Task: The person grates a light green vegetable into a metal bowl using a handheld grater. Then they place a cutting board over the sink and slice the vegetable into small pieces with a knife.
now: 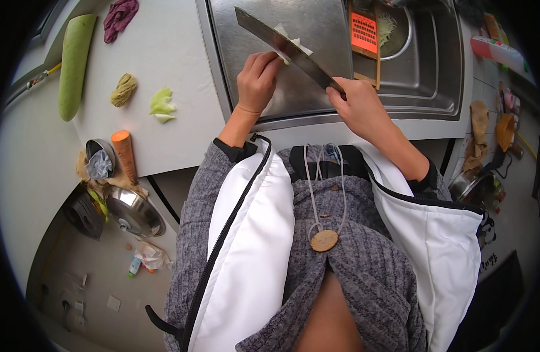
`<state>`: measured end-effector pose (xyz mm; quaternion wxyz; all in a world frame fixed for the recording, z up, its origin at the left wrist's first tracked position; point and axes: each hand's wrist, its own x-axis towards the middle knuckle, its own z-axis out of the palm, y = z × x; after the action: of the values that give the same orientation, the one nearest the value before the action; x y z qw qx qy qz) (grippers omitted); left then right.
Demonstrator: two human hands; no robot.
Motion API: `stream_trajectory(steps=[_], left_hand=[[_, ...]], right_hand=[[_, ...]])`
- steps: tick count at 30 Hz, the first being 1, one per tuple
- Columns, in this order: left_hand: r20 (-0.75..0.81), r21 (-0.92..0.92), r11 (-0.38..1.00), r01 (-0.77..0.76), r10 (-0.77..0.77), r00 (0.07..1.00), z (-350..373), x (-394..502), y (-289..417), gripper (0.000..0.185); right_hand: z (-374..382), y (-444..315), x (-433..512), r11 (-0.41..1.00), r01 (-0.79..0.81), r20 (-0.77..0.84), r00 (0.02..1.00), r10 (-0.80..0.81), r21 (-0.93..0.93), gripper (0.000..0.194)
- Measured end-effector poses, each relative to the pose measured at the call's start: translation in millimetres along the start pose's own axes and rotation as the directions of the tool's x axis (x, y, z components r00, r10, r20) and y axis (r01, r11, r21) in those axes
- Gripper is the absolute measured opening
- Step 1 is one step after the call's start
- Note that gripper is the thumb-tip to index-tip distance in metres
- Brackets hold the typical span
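Note:
My right hand [360,103] is closed around the handle of a wide-bladed kitchen knife [292,50], its blade slanting up and left over a stainless steel board or sheet [305,92]. Against the blade's left side, the bent fingers of my left hand [257,79] pinch a small pale vegetable piece [284,58]. More white pieces [301,46] lie just beyond the blade. An orange-faced grater [364,30] in a wooden frame rests at the sink's left side, beside a metal bowl [409,37] holding pale green shreds [386,28].
The steel sink [413,83] is at right. On the left counter lie a long green gourd [77,66], a purple cloth [119,20], a yellowish bundle [124,90] and green peelings [162,104]. A cut carrot [124,154] and a steel lid [135,211] are lower left.

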<state>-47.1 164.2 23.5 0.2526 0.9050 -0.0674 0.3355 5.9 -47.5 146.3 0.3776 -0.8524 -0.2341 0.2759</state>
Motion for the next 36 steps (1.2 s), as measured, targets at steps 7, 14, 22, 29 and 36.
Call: stream_trajectory(steps=[7,14,22,29,36], left_hand=[[-0.003,0.000,1.000,-0.015,0.015,1.000,0.9,-0.3,-1.0,0.027],[0.020,-0.002,1.000,-0.010,0.010,1.000,-0.1,0.0,-0.7,0.025],[0.034,0.018,1.000,-0.015,0.014,0.999,-0.4,0.1,-0.4,0.024],[0.046,0.026,0.999,-0.022,0.020,0.999,-0.6,0.7,0.8,0.024],[0.056,0.018,1.000,-0.013,0.012,0.998,-0.2,0.1,0.1,0.024]], right_hand=[[4.1,3.0,-3.4,1.000,0.027,-0.014,1.000,-0.027,0.000,0.017],[7.1,5.9,0.1,1.000,0.008,0.003,1.000,-0.008,-0.008,0.016],[10.3,7.4,4.2,0.999,0.011,0.004,1.000,-0.011,-0.053,0.015],[11.1,5.1,8.3,0.995,0.012,0.011,1.000,-0.011,-0.099,0.015],[8.2,-2.1,13.4,0.993,-0.043,0.062,0.997,0.050,-0.110,0.018]])
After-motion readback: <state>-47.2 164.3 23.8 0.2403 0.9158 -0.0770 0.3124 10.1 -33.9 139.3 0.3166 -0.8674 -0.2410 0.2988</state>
